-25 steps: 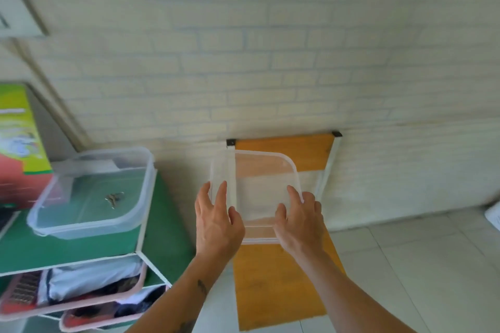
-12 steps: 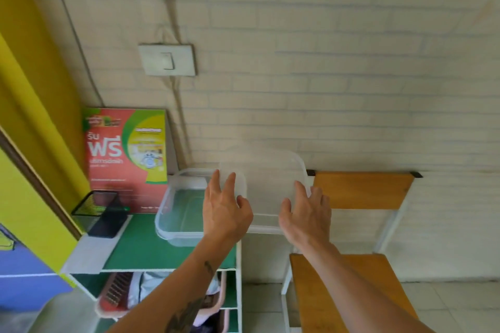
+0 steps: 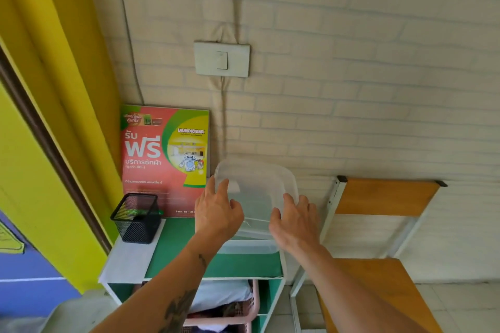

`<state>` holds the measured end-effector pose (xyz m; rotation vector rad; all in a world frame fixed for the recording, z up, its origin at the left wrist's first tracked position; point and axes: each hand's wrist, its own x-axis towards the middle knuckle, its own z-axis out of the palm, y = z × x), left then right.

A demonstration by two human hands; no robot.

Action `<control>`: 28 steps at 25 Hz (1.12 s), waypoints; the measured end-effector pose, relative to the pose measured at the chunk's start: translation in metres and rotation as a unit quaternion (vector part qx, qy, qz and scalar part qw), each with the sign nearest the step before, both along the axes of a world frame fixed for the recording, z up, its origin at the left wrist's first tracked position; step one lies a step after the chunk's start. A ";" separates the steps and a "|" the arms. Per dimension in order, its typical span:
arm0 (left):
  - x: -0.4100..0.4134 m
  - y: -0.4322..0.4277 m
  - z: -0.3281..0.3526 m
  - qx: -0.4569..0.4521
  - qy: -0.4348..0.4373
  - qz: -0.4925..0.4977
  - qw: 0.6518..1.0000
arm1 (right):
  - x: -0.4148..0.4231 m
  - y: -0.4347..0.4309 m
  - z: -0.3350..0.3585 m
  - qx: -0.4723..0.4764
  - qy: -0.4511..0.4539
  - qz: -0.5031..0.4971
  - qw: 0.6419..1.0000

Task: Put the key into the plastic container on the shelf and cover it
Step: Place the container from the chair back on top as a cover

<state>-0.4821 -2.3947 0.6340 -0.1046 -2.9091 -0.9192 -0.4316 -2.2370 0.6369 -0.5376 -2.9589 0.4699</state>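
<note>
Head view, a little below the middle of the frame: a clear plastic lid (image 3: 257,192) is held tilted over the clear plastic container (image 3: 247,246), its far edge raised toward the wall and its near edge down at the container's rim. The container sits on the green top of the shelf (image 3: 176,246), at the right end of that top; only its near wall shows plainly below the hands. Whether the key is inside I cannot tell, since the lid and hands cover the inside.

Left hand (image 3: 216,213) grips the lid's left edge, fingers curled round it and the thumb lying on top. Right hand (image 3: 295,222) holds the lid's right side, fingers spread and pressed along the edge. Both forearms reach up from the bottom of the frame; the left one bears dark tattoo marks.

Left of the container on the same shelf top stands a black mesh pen holder (image 3: 136,217), partly on a white sheet. Behind it, leaning on the wall, is a red and green poster (image 3: 162,154). Under the top, a pink basket (image 3: 238,313) with cloth in it fills the lower compartment. Higher on the pale brick wall is a light switch (image 3: 221,59). At lower right stands a wooden chair (image 3: 378,197) with a white frame, just beside the shelf.
</note>
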 end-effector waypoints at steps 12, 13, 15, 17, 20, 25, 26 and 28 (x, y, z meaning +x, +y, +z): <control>-0.013 -0.019 -0.034 -0.020 -0.055 -0.027 0.998 | -0.020 -0.013 -0.009 0.016 -0.080 0.023 0.996; -0.013 -0.019 -0.035 -0.022 -0.053 -0.026 0.998 | -0.020 -0.013 -0.010 0.019 -0.081 0.025 0.996; -0.012 -0.020 -0.037 -0.025 -0.047 -0.027 0.998 | -0.019 -0.011 -0.013 0.024 -0.075 0.032 0.996; -0.010 -0.021 -0.040 -0.025 -0.039 -0.026 0.999 | -0.018 -0.009 -0.015 0.030 -0.067 0.037 0.997; -0.008 -0.022 -0.042 0.001 -0.050 -0.021 0.999 | -0.018 -0.009 -0.018 0.037 -0.061 0.041 0.997; -0.007 -0.023 -0.044 0.008 -0.056 -0.027 0.998 | -0.019 -0.003 -0.028 0.057 -0.057 0.054 0.995; -0.006 -0.023 -0.044 0.007 -0.054 -0.030 0.998 | -0.018 -0.003 -0.031 0.062 -0.055 0.056 0.995; -0.006 -0.024 -0.045 0.014 -0.049 -0.029 0.998 | -0.017 -0.003 -0.036 0.061 -0.054 0.063 0.995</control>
